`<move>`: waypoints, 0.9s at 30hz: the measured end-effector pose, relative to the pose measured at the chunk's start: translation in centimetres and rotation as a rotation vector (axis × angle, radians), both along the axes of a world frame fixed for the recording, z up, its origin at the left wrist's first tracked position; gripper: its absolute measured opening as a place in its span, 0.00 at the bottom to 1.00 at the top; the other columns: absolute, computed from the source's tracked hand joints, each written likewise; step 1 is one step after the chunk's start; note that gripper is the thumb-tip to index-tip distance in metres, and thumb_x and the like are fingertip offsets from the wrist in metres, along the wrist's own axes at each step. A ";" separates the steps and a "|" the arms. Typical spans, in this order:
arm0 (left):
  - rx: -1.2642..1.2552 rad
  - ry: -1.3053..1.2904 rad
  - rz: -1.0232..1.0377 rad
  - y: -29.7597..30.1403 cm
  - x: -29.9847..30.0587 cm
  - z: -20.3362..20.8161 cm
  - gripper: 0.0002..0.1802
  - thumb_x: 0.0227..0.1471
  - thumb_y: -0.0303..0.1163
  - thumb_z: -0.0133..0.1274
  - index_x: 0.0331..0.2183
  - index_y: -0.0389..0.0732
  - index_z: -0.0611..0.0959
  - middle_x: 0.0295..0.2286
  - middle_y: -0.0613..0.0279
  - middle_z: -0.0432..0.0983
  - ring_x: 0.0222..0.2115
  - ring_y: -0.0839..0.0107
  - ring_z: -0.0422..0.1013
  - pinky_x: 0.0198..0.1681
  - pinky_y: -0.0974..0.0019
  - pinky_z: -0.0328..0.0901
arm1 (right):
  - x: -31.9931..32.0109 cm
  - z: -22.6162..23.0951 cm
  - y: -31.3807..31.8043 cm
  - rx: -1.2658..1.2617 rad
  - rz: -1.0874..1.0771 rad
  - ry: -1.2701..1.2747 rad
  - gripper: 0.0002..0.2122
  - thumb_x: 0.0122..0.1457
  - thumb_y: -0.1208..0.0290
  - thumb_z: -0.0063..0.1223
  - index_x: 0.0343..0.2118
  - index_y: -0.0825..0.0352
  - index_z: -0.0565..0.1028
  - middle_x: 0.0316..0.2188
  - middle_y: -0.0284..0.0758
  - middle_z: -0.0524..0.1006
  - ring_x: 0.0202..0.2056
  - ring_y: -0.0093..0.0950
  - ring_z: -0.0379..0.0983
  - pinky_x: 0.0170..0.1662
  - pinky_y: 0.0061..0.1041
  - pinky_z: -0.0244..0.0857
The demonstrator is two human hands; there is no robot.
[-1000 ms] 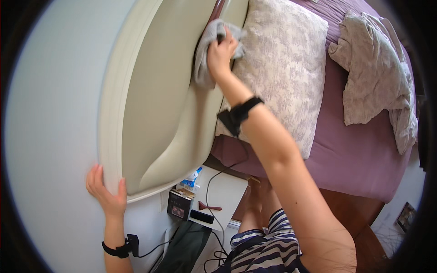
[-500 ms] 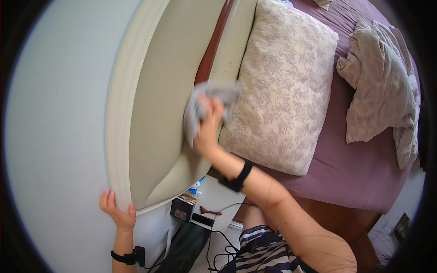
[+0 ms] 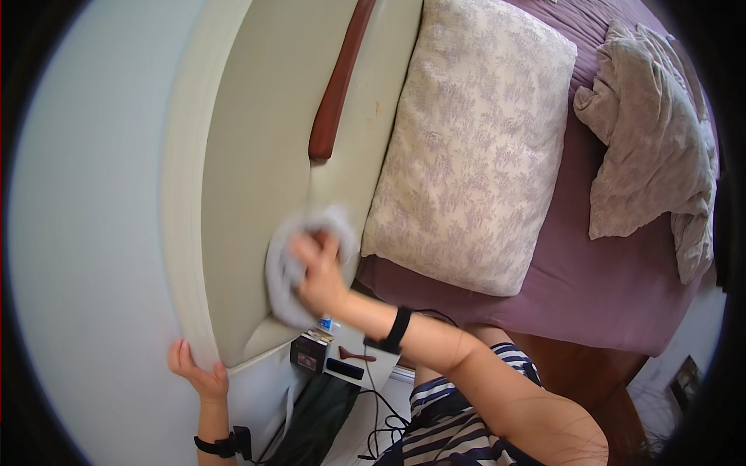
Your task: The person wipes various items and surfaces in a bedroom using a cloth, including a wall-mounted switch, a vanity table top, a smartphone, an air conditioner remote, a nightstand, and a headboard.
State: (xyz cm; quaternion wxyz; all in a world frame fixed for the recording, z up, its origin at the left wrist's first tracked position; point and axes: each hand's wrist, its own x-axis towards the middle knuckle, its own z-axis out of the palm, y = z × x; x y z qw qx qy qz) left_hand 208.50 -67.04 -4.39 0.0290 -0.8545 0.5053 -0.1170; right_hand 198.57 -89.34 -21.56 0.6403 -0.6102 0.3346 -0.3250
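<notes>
A pale green-grey padded headboard (image 3: 256, 155) with a dark red-brown strip (image 3: 336, 101) fills the left middle. My right hand (image 3: 320, 276), blurred by motion, presses a bunched grey cloth (image 3: 281, 268) onto its lower padding, below the strip's end. The fingers are closed on the cloth. At the headboard's near left corner, my left hand (image 3: 200, 374) grips the cream edge (image 3: 183, 256), thumb on one side and fingers on the other. A black band circles each wrist.
Right of the headboard, a floral pillow (image 3: 474, 147) lies on a purple bed sheet (image 3: 590, 287). A crumpled grey cover (image 3: 649, 140) rests farther right. Below the headboard are a small dark box (image 3: 309, 353), a brown comb-like item (image 3: 357, 355), black cables (image 3: 381, 423) and a pale wall (image 3: 101, 233).
My right hand and the cloth have moved down and left along the headboard, uncovering the strip's end. My left hand still holds the edge. The view has shifted slightly.
</notes>
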 end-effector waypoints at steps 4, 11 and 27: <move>-0.077 0.011 0.028 -0.4 -0.1 -0.2 0.35 0.52 0.52 0.42 0.50 0.33 0.61 0.50 0.46 0.54 0.50 0.52 0.52 0.53 0.50 0.50 | 2.4 -2.9 -9.0 0.079 -0.420 -0.020 0.21 0.55 0.77 0.40 0.54 0.63 0.60 0.47 0.44 0.56 0.49 0.42 0.54 0.56 0.32 0.47; -0.078 0.012 0.021 -0.2 -0.2 0.0 0.35 0.51 0.52 0.43 0.50 0.34 0.61 0.50 0.46 0.54 0.51 0.52 0.52 0.53 0.51 0.49 | -2.7 -7.6 12.4 1.000 -0.497 -0.148 0.21 0.63 0.58 0.30 0.56 0.62 0.54 0.52 0.37 0.54 0.55 0.31 0.51 0.60 0.28 0.42; -0.198 -0.212 -0.054 -0.8 -1.0 -0.1 0.26 0.53 0.46 0.41 0.49 0.40 0.66 0.48 0.56 0.63 0.51 0.56 0.56 0.54 0.54 0.49 | -2.2 6.3 10.4 0.684 -0.013 -0.309 0.17 0.54 0.75 0.39 0.48 0.67 0.59 0.41 0.45 0.65 0.45 0.36 0.60 0.50 0.30 0.55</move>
